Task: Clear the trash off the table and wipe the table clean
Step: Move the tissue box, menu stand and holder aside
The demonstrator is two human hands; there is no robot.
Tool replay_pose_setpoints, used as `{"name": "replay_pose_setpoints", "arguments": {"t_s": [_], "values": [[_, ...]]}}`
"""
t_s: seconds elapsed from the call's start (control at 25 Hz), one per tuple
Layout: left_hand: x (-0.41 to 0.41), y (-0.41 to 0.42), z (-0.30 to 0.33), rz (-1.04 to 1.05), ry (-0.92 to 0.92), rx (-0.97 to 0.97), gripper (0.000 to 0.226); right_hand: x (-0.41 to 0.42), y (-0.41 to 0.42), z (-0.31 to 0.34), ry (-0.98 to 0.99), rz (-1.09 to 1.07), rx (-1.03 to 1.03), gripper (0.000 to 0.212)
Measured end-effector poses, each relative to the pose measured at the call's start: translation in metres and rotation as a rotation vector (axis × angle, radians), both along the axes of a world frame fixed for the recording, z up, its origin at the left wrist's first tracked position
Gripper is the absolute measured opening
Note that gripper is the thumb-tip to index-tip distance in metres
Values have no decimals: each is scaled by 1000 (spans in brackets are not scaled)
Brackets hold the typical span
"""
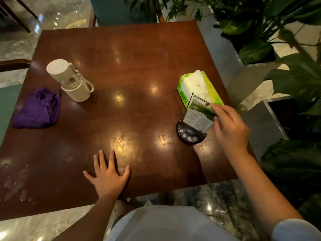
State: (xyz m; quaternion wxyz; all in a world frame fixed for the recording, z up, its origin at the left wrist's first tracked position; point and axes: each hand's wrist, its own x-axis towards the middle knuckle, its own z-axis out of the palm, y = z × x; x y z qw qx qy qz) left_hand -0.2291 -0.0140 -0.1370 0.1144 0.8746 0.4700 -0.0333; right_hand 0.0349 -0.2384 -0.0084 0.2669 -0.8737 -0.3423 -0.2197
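Note:
A dark wooden table (132,66) fills the view. A crumpled purple cloth (37,109) lies at its left side. Behind it stands a white cup with a second white cup (69,79) tipped into it. At the right lies a green pack of white tissues (198,86). In front of it stands a black call-button stand (190,134) holding a sign card (199,115). My right hand (229,127) grips the card's top right edge. My left hand (107,176) rests flat on the table near the front edge, fingers spread. Wet smears (13,181) show at the front left.
Large leafy plants (286,40) in grey planters stand close along the table's right side. A green-cushioned chair (118,7) sits behind the table and another (8,101) at the left. The floor is polished marble.

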Motion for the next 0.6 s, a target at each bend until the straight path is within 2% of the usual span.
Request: {"name": "replay_pose_setpoints", "arguments": {"t_s": [0.2,0.32,0.44,0.6], "values": [[0,1,0,-10,-3,5,82,-17,3,-7,-7,-109,-182,54],[-1,1,-1,-15,-10,6,84,-32,18,2,-87,-122,-152,51],[-2,2,-1,-19,-4,4,84,-53,61,1,-109,88,-132,44],[-3,4,-3,-15,-10,7,83,-72,143,-22,19,335,-226,39]]}}
